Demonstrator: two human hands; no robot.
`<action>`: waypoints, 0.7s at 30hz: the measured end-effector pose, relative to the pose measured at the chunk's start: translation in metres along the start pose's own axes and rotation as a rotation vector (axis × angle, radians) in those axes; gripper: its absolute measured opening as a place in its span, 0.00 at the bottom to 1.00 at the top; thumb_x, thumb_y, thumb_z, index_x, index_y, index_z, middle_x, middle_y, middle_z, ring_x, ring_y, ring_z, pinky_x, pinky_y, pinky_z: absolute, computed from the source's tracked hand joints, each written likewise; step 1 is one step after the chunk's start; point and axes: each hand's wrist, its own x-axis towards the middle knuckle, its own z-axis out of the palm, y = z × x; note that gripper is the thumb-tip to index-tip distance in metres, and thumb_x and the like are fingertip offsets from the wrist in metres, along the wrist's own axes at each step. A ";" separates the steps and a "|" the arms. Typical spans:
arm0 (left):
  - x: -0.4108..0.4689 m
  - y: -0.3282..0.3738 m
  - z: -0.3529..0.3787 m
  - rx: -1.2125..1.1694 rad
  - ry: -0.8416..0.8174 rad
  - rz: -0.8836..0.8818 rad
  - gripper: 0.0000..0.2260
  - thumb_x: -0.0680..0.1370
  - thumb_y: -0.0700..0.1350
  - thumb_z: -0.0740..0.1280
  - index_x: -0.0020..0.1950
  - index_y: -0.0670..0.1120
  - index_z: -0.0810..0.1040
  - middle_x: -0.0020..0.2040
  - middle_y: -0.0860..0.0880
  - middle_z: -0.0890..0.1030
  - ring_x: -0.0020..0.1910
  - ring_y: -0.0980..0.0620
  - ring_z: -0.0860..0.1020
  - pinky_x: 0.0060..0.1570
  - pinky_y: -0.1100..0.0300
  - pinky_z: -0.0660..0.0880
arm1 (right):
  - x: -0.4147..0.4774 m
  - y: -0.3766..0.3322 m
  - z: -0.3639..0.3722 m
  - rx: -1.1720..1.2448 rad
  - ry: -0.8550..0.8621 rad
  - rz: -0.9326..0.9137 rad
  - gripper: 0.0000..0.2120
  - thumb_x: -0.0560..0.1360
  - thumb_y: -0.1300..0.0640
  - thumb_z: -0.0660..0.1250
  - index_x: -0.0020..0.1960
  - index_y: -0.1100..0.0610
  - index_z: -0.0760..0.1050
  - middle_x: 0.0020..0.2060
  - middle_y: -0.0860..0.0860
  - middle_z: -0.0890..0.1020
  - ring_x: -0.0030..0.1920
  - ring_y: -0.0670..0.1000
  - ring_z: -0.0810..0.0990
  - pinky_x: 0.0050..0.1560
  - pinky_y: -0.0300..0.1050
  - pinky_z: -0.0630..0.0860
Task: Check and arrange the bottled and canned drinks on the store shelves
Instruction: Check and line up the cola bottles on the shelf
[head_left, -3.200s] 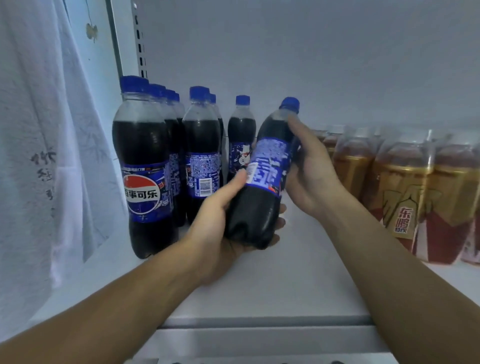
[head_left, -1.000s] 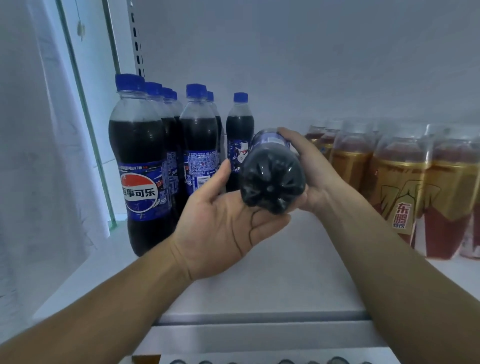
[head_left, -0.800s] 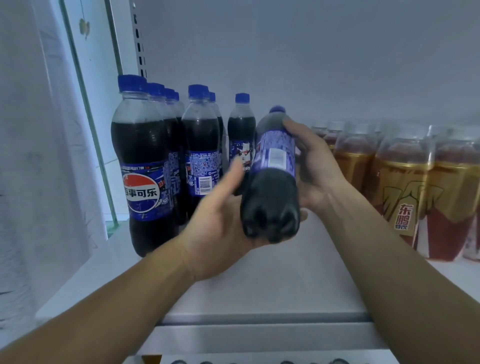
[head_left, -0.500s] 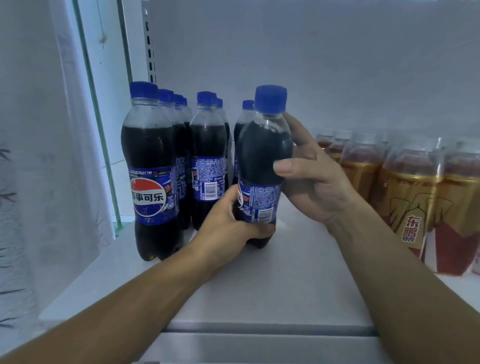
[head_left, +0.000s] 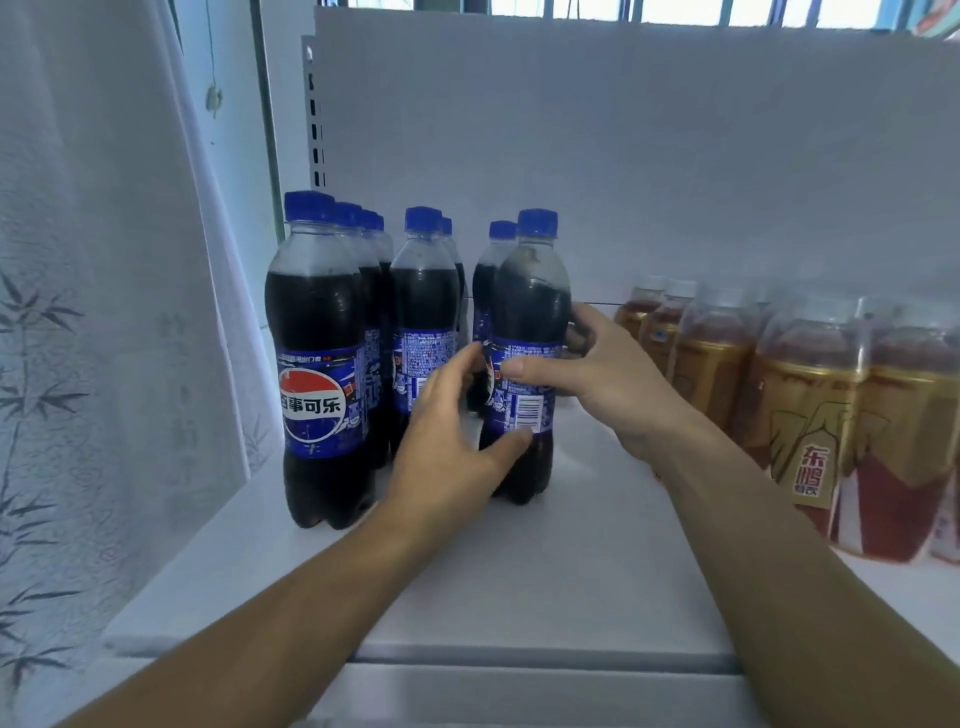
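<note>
Far left, a patterned curtain (head_left: 104, 364) crowds the shelf (head_left: 545, 571) | cola rows (head_left: 319, 364) stand close by, rear bottles mostly hidden | your left hand (head_left: 447, 447) and right hand (head_left: 608, 384) both clasp the upright cola bottle (head_left: 530, 312) on the shelf, fingertips hidden behind it | right, gold-labelled bottles (head_left: 810, 405), outermost cut off.

Front cola bottle (head_left: 317, 400), 9 o'clock: "百事可乐" on blue label.
Middle cola bottle (head_left: 524, 312): barcode, fine print unreadable.
Gold bottle (head_left: 810, 415), 3 o'clock: "东鹏" in red.
</note>
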 end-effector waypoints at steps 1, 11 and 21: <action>-0.002 0.003 -0.003 0.066 0.064 0.056 0.34 0.75 0.43 0.74 0.77 0.56 0.63 0.71 0.61 0.67 0.70 0.64 0.65 0.69 0.64 0.63 | 0.001 0.001 0.002 -0.006 0.046 0.002 0.26 0.71 0.55 0.78 0.64 0.47 0.70 0.53 0.39 0.81 0.49 0.40 0.83 0.44 0.32 0.80; -0.001 0.002 -0.010 0.186 0.160 0.105 0.40 0.77 0.41 0.71 0.82 0.51 0.49 0.80 0.62 0.42 0.78 0.63 0.42 0.79 0.54 0.46 | 0.005 0.008 -0.003 -0.130 0.111 0.268 0.34 0.72 0.61 0.77 0.73 0.54 0.65 0.60 0.49 0.79 0.55 0.50 0.79 0.62 0.52 0.77; 0.001 -0.003 -0.012 0.151 0.174 0.107 0.41 0.78 0.41 0.69 0.82 0.52 0.46 0.79 0.64 0.42 0.78 0.65 0.42 0.75 0.64 0.43 | 0.061 0.030 0.007 -0.273 0.253 0.314 0.18 0.72 0.63 0.76 0.56 0.56 0.72 0.60 0.57 0.81 0.60 0.58 0.80 0.65 0.57 0.76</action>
